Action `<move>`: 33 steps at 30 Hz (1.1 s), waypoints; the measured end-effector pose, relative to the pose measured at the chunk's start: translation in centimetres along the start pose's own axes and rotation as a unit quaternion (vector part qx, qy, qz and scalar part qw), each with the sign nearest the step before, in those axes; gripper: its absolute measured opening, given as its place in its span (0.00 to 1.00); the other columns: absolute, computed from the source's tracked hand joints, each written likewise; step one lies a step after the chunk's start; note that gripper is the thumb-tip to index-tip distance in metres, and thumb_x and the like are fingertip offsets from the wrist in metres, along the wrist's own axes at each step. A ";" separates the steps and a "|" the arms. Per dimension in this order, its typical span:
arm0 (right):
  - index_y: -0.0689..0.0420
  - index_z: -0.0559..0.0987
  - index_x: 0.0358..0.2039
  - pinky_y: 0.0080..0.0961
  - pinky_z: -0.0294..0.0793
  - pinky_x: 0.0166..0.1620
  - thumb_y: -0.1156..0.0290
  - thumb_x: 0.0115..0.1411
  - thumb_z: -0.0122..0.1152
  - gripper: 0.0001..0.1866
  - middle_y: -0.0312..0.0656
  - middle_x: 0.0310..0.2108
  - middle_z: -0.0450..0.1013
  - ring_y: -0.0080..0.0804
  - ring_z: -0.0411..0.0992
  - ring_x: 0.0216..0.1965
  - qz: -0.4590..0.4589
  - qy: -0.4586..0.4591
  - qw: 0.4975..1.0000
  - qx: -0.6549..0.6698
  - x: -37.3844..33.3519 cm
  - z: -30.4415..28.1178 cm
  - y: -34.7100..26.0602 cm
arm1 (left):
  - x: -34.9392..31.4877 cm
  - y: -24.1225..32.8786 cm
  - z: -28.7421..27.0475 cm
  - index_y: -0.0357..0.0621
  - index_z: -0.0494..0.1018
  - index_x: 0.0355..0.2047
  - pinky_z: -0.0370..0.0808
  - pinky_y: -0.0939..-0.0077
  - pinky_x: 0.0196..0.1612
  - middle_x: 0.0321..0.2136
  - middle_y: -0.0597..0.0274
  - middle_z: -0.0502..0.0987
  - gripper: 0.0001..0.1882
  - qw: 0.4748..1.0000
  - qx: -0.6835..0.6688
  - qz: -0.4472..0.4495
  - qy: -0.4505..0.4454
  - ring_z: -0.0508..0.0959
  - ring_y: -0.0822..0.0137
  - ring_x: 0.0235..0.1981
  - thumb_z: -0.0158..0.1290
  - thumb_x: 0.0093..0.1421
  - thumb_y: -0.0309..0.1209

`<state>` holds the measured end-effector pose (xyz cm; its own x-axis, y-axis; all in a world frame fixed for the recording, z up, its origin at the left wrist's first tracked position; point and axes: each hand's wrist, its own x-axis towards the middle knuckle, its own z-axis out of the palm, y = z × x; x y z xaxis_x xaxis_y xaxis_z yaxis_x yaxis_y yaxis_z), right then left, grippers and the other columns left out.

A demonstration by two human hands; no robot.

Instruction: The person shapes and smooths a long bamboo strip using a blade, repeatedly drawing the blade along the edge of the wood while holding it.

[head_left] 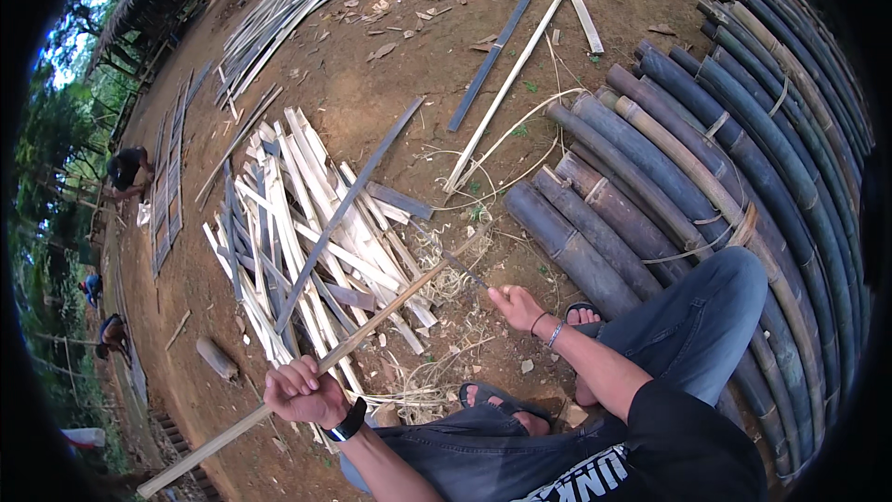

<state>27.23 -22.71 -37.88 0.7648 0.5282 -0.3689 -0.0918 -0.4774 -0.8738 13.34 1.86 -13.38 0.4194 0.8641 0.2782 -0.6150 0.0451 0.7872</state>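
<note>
A long split-bamboo strip (pixel 381 314) is slanting across the person's front, its near end reaching toward the lower left and its far end lying above the shavings (pixel 452 286). The left hand (pixel 307 392) is gripping it partway along, fingers curled around it, probably to keep the length steady while the tail is running free past the wrist. The right hand (pixel 518 307) is closing its fingers on a knife (pixel 467 271), the handle mostly hidden; the blade is pointing at the strip's far part — whether it is touching, I cannot tell.

Beyond the strip, a heap of split bamboo pieces (pixel 311 153) is lying loosely crossed, seemingly within easy reach. On the right, whole bamboo poles (pixel 571 246) are lying side by side — some are being held by ties (pixel 743 223), presumably against rolling. Farther left, a co-worker (pixel 127 167) is bending beside a dark slatted frame (pixel 170 177).
</note>
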 end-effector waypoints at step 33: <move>0.61 0.70 0.14 0.35 0.66 0.19 0.38 0.62 0.37 0.37 0.41 0.09 0.64 0.34 0.66 0.11 0.215 0.033 0.973 0.078 4.3 -0.2 3.0 | 2.8 -0.7 -1.9 0.53 0.55 0.13 0.60 0.82 0.17 0.05 0.72 0.57 0.18 0.999 -0.042 0.003 -0.019 0.57 0.79 0.07 0.39 0.61 0.35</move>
<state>30.35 -22.00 -42.05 0.6732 0.2555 -0.6939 -0.5036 -0.5287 -0.6833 13.67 5.25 -14.23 0.4403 0.8444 0.3052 -0.6711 0.0837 0.7366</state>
